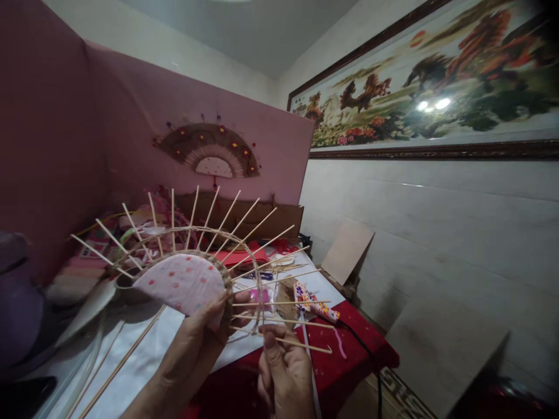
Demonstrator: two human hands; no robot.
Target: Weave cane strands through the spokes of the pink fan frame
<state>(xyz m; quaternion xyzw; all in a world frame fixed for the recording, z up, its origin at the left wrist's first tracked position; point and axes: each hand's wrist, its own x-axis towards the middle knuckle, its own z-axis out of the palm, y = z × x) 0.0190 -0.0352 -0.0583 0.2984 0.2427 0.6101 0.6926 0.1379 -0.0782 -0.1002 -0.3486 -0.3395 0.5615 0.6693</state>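
Note:
I hold up a fan frame made of a half-round base (181, 282) in white cloth with red dots, from which several thin wooden sticks (273, 303) spread out. A twine cord (222, 234) runs in an arc across the sticks. My left hand (207, 326) is closed on the base's lower right edge, thumb in front and fingers behind. My right hand (283, 366) pinches the cord's end near the lowest stick at the right. A finished fan (213, 148) with brown cloth and red and yellow dots hangs on the pink board behind.
On the table lie a flower-patterned glue gun (317, 304) with a black cable, a pink packet (261, 295), red paper (244, 254) and loose sticks (124, 359). Folded cloths (81, 276) are piled at the left. A red cloth (371, 343) covers the table's right edge.

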